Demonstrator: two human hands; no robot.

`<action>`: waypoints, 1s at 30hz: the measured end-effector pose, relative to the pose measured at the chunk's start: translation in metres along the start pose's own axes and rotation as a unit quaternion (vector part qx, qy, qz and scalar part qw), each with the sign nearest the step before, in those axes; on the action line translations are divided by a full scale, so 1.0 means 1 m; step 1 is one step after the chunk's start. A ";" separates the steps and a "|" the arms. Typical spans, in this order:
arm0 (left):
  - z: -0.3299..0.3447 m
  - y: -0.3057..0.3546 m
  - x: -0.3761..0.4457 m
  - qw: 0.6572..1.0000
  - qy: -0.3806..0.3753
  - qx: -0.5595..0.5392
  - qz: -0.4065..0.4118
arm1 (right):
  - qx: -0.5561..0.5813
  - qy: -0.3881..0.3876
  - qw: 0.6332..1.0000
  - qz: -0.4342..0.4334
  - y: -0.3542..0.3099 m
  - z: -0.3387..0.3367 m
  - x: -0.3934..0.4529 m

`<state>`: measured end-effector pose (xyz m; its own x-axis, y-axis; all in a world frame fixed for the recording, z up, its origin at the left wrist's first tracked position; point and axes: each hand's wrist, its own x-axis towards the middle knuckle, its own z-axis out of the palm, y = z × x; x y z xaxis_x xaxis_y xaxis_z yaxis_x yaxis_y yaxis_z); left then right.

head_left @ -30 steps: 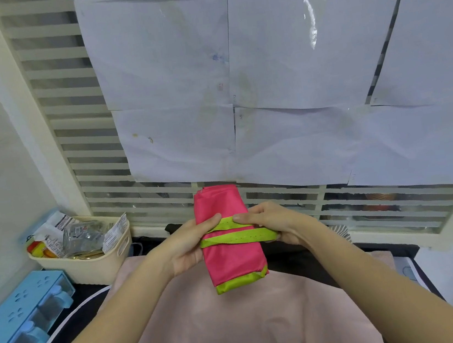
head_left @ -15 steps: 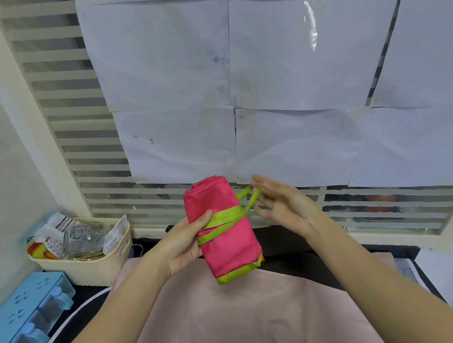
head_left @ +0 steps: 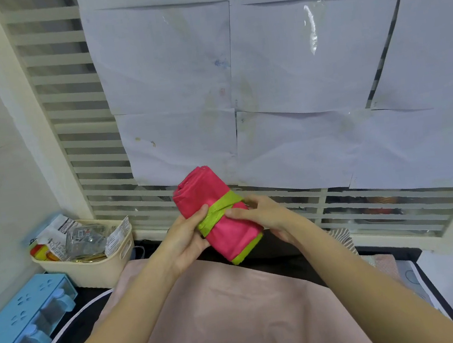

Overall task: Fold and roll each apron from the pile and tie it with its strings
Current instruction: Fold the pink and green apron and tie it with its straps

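Note:
A rolled pink apron (head_left: 214,198) with lime green trim is held up in the air in front of the window. Its green strings (head_left: 218,208) are wound around the middle of the roll. My left hand (head_left: 183,238) grips the roll from the left, thumb pressing on the strings. My right hand (head_left: 265,213) holds the roll from the right, fingers on the strings at the wrap. A pale pink cloth (head_left: 238,313) lies spread flat on the table below my arms.
A cream basket (head_left: 93,265) full of packets stands at the left by the window. A blue plastic organizer (head_left: 18,328) sits at the lower left. Papers cover the slatted window behind. A patterned cloth (head_left: 343,235) peeks out at the right.
My right hand carried the green string around the roll and came back onto it. The roll has tilted, its top now leaning left.

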<state>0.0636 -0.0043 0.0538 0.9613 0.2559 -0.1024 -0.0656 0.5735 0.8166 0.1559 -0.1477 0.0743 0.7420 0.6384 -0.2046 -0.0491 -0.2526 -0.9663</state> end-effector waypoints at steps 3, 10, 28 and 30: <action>-0.009 0.006 -0.001 0.999 0.008 0.035 -0.008 | -0.065 0.061 0.996 -0.027 0.000 -0.004 0.000; -0.013 0.001 -0.010 0.993 -0.018 0.096 -0.068 | -0.104 0.028 0.994 -0.034 -0.020 0.002 0.009; -0.013 0.018 -0.004 0.976 0.126 0.174 -0.042 | -0.118 0.041 0.991 -0.053 -0.031 -0.011 0.009; -0.016 0.018 -0.006 0.958 0.110 0.258 -0.062 | -0.200 0.043 0.977 -0.058 -0.031 -0.012 0.007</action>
<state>0.0519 0.0171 0.0600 0.8697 0.4014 -0.2873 0.2406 0.1634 0.9568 0.1708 -0.1441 0.1044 0.7813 0.6205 -0.0669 0.2906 -0.4566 -0.8409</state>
